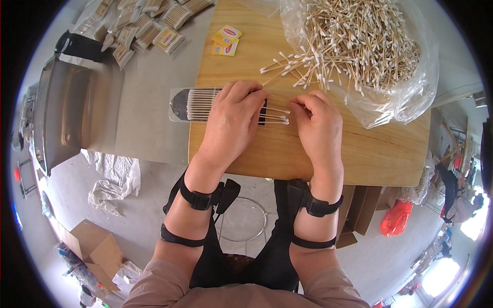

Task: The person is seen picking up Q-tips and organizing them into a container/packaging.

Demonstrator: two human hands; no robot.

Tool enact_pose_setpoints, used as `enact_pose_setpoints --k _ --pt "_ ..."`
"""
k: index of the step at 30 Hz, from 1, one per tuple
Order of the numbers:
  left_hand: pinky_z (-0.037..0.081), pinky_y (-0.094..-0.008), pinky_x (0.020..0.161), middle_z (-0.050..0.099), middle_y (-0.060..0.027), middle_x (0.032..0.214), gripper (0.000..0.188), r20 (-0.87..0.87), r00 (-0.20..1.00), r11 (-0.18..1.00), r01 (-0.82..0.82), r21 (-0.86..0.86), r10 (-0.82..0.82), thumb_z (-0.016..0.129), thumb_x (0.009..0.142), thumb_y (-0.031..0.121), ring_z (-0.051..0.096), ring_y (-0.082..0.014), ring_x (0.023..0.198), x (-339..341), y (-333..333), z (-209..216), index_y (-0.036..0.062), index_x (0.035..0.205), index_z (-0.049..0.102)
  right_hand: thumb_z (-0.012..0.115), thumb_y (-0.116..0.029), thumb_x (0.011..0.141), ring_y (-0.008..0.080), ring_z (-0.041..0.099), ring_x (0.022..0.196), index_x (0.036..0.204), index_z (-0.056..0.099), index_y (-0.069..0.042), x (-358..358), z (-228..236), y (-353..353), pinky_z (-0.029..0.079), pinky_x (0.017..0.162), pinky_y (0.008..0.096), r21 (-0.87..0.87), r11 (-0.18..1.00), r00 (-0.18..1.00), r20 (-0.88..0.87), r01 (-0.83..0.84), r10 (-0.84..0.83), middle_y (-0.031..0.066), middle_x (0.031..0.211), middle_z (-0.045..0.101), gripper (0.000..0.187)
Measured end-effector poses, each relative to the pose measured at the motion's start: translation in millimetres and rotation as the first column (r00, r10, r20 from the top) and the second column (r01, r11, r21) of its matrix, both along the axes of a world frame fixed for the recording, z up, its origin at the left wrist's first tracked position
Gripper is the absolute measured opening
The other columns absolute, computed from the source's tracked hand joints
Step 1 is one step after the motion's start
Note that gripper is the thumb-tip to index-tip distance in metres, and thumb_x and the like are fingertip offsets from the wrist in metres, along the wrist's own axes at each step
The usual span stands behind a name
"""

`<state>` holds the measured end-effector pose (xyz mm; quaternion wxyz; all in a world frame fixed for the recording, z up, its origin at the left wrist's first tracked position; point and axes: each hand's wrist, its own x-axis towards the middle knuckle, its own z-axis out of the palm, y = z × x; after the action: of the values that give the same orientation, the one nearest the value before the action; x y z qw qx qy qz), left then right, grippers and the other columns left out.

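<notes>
My left hand (233, 120) is closed over several cotton swabs, and their white tips (283, 119) stick out to the right beneath its fingers. Left of it, a neat row of cotton swabs (200, 104) lies side by side in a clear plastic sleeve (178, 106) with a dark backing. My right hand (319, 126) is pinched, fingertips turned toward the left hand. A thin swab stick (280, 98) spans the gap between the two hands, its right end at the right fingertips. The palms hide part of what each hand grips.
A large heap of loose cotton swabs (364, 43) spills from a clear plastic bag (380, 117) onto the wooden board (257, 161). Yellow-and-white cards (226, 40) lie behind my hands. Packed swab sleeves (168, 40) and a metal machine (67, 102) with a black handle stand left.
</notes>
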<state>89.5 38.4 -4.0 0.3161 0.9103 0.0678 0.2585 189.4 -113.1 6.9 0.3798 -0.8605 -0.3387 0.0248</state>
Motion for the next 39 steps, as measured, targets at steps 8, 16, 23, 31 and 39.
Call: enact_pose_setpoints --k 8,16,23,31,39 --pt "0.049 -0.0404 0.085 0.062 -0.0115 0.108 0.022 -0.031 0.999 0.996 -0.035 0.077 0.037 0.065 0.081 -0.001 0.058 -0.0329 0.099 -1 -4 -1 0.0024 0.103 0.066 0.069 -0.004 0.078 0.0294 0.06 0.078 0.08 0.067 -0.005 1 -1 -1 0.048 0.068 0.0389 -0.033 0.999 0.999 0.035 0.011 -0.01 0.007 0.079 0.061 0.003" --pt "0.048 -0.0404 0.089 0.061 -0.0109 0.112 0.018 -0.055 0.997 0.996 -0.046 0.071 0.05 0.066 0.082 0.003 0.057 -0.0323 0.103 -1 -4 -2 0.004 0.1 0.067 0.068 -0.004 0.08 0.0292 0.061 0.079 0.082 0.066 -0.005 0 -6 1 0.048 0.069 0.0391 0.018 1.0 0.999 0.038 0.023 -0.024 0.0079 0.081 0.061 0.003" --pt "0.048 -0.0401 0.087 0.061 -0.0109 0.111 0.013 -0.046 0.999 0.997 -0.019 0.076 0.022 0.068 0.082 0.005 0.057 -0.0324 0.102 -4 -1 -1 0.0034 0.095 0.065 0.068 -0.003 0.081 0.0286 0.061 0.078 0.087 0.065 -0.005 -1 5 -5 0.049 0.068 0.038 -0.004 0.999 0.983 -0.177 -0.04 0.039 0.0082 0.086 0.061 0.008" --pt "0.048 -0.0404 0.09 0.062 -0.0108 0.115 0.023 -0.036 0.997 0.995 -0.06 0.084 0.063 0.068 0.083 0.007 0.056 -0.0328 0.109 2 -7 -1 0.004 0.106 0.066 0.071 -0.009 0.081 0.0284 0.062 0.077 0.09 0.057 -0.007 16 -2 -24 0.048 0.066 0.0395 -0.16 0.925 0.939 0.091 0.344 -0.333 0.0086 0.087 0.061 0.016" --pt "0.044 -0.0405 0.096 0.063 -0.0071 0.119 0.026 -0.121 0.993 0.996 0.007 0.088 0.004 0.064 0.087 0.008 0.056 -0.0293 0.111 0 -4 2 0.003 0.112 0.065 0.069 -0.012 0.084 0.0287 0.061 0.072 0.085 0.061 -0.004 19 -3 -26 0.049 0.065 0.0386 -0.191 0.924 0.943 0.077 0.332 -0.323 0.0099 0.085 0.061 0.011"
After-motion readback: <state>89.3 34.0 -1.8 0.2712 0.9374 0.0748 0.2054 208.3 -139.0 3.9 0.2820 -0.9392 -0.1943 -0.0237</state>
